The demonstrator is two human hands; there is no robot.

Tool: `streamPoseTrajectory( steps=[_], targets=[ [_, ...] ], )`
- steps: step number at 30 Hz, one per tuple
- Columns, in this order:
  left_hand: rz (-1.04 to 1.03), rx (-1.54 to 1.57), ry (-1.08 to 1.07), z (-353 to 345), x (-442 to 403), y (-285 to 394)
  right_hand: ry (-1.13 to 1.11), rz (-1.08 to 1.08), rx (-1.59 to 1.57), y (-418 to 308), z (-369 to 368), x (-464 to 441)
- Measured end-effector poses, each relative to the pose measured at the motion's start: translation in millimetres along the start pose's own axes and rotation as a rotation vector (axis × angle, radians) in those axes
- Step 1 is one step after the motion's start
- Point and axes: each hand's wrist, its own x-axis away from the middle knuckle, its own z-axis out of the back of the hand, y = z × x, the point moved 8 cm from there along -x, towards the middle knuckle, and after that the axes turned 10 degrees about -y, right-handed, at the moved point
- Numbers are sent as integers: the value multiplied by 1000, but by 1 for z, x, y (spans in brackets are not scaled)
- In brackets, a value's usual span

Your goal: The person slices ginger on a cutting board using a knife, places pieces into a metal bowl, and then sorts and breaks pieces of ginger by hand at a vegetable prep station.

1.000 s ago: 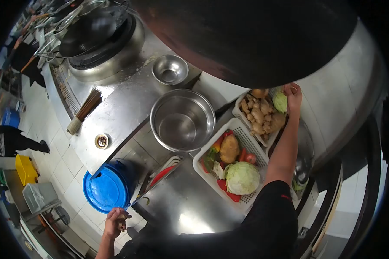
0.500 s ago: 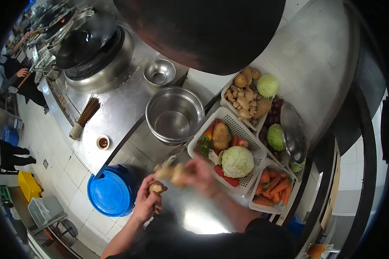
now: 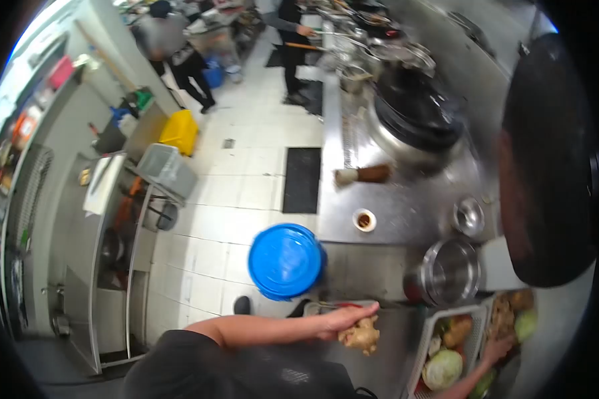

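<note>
My left hand (image 3: 343,320) is closed around a knobbly piece of ginger (image 3: 362,338), held over the steel counter. At the lower right, my right hand (image 3: 498,348) reaches into the white basket of ginger (image 3: 501,318), touching or just above the pieces there. Its fingers are blurred, so whether they grip a piece is unclear. Beside that basket stands another white basket (image 3: 414,346) with a pale cabbage (image 3: 442,370) and a potato (image 3: 458,330). A green cabbage (image 3: 526,324) lies at the ginger basket's far side.
A blue lidded bucket (image 3: 283,261) stands on the floor ahead. On the steel worktop (image 3: 412,219) are a bamboo wok brush (image 3: 367,174), a small sauce cup (image 3: 364,220) and a metal bowl (image 3: 469,217). Steel pots (image 3: 451,271) stand near the baskets. A large dark wok (image 3: 546,166) looms at right. Two people are farther back.
My view has swung left. My right hand has gone from beside the left hand, where it held ginger, to the ginger basket. My left hand still holds ginger, and its arm is stretched across.
</note>
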Motion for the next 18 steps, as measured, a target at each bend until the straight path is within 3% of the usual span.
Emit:
streamPoseTrajectory(
  steps=[1,2,5,7,9,10,11,13,15,17,18],
  targets=[
    [31,49,-29,4,12,-6,-163,-144,-121,-16,3,19],
    [13,105,-11,12,20,-8,-175,-132,-139,-11,-24,13],
    [5,153,-99,21,53,-2,-21,-1,-247,54,-87,-28],
    [-27,132,-28,44,65,-2,249,179,89,62,-88,-44],
    [-2,219,-395,49,80,-5,194,203,158,73,-71,-56],
    [-95,250,-263,48,88,1,139,251,235,70,-58,-62],
    [-109,250,-274,56,91,0,152,262,236,53,-34,-57],
    [-143,97,-285,76,88,-9,48,-60,-82,46,20,-46],
    [-121,87,-351,72,100,-6,48,-31,708,51,26,-53],
    [-86,68,-425,66,114,0,212,-110,147,101,34,-57],
    [-119,60,-446,63,124,4,279,-314,-245,73,53,-17]
  ],
)
